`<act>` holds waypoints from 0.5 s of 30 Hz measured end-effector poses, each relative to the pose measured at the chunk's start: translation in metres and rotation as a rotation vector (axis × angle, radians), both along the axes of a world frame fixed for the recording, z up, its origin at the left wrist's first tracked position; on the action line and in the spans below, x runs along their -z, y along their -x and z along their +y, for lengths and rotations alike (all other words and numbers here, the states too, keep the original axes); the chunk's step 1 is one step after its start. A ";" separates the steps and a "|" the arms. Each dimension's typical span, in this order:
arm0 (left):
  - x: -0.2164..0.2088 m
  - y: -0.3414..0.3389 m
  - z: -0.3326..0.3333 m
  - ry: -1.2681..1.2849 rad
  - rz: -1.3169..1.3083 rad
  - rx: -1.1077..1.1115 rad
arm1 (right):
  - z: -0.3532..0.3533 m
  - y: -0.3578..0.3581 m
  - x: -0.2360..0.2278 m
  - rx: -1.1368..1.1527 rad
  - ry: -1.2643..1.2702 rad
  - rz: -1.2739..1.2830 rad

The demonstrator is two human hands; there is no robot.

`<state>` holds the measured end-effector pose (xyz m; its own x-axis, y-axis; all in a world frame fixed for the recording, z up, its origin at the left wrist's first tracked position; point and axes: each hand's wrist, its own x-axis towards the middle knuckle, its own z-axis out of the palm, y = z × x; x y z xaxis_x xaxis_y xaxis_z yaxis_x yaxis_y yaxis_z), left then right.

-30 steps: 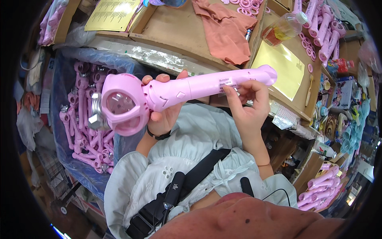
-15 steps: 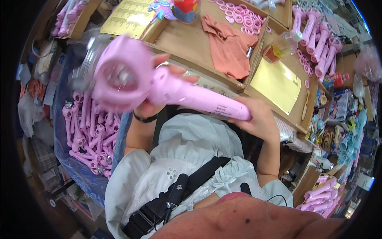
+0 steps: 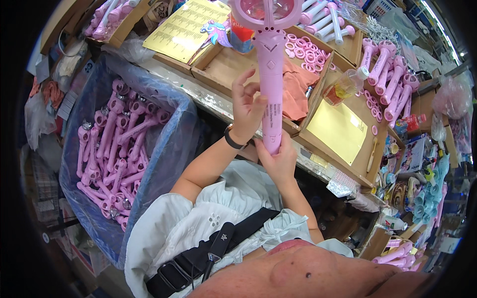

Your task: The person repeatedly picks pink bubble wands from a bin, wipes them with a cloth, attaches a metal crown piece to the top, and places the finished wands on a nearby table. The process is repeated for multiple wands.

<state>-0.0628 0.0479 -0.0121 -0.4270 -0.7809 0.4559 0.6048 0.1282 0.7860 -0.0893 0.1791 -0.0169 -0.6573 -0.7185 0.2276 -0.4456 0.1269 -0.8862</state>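
A pink toy wand (image 3: 271,74) stands nearly upright in front of me, its round ring-shaped head cut off by the top edge of the view. My right hand (image 3: 279,158) is wrapped around the lower end of its handle. Beside the handle, on its left, my left hand (image 3: 247,113) has its fingers spread and partly curled; its thumb lies close against the handle, and I cannot tell if it touches. A black band (image 3: 233,138) circles my left wrist. Past the wand, an orange cloth (image 3: 297,94) lies crumpled in a cardboard tray (image 3: 218,67).
To my left, a blue-lined bin (image 3: 171,141) holds several pink wands (image 3: 117,149). Pink rings (image 3: 309,54), a bottle (image 3: 344,87), a yellow sheet (image 3: 340,131) and more wands (image 3: 392,74) occupy the bench. Its front edge (image 3: 211,107) runs just beyond my forearms.
The wand has swung from lying slantwise, head toward the left, to nearly upright, head at the top. My left hand has come away from near its head to beside the handle.
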 end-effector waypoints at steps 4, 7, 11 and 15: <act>0.003 0.007 0.002 -0.635 0.274 0.731 | 0.010 -0.008 0.004 -0.344 0.102 -0.687; 0.008 0.020 0.005 -0.609 0.527 1.228 | 0.015 -0.009 0.007 -0.541 0.032 -0.893; 0.013 0.005 0.001 -0.394 0.336 1.100 | 0.020 -0.006 0.005 -0.463 0.050 -0.706; 0.009 -0.023 0.013 -0.440 -0.025 0.560 | 0.017 -0.002 0.009 -0.183 0.011 -0.205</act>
<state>-0.0402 0.0608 -0.0213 -0.8242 -0.5505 0.1330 0.4677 -0.5291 0.7081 -0.0875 0.1966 -0.0256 -0.5498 -0.8278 0.1120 -0.2712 0.0501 -0.9612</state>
